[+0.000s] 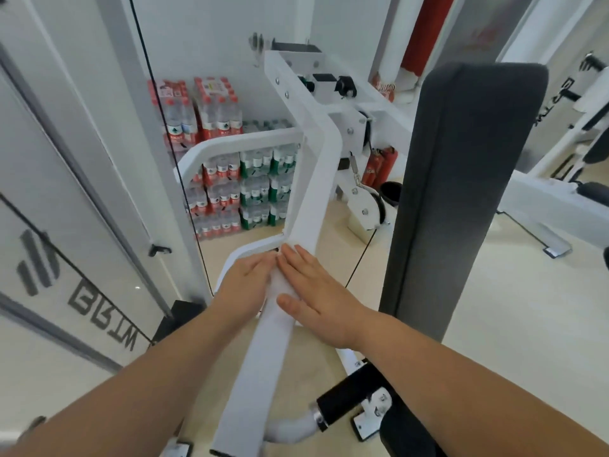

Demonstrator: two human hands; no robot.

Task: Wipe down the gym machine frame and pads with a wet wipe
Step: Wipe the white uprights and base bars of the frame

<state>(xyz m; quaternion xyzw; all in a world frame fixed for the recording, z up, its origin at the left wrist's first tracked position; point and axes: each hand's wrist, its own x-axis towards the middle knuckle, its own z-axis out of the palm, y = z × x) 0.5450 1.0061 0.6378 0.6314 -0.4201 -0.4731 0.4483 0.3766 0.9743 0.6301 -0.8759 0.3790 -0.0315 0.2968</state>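
Right hand (316,298): fingers straight, pressed flat on wet wipe (280,286).
Left hand (245,282): fingers straight, touching wet wipe.
Wet wipe: draped over white frame bar (263,357).

White wet wipe (279,286), prob. draped over slanted white frame bar (260,364), lies just left of right hand (318,300); dark grey pad (461,192) upright to its right.

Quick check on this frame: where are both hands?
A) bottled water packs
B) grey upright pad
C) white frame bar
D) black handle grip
C: the left hand and right hand both lie on the white frame bar, with a wet wipe between them; the grey upright pad stands untouched to the right.
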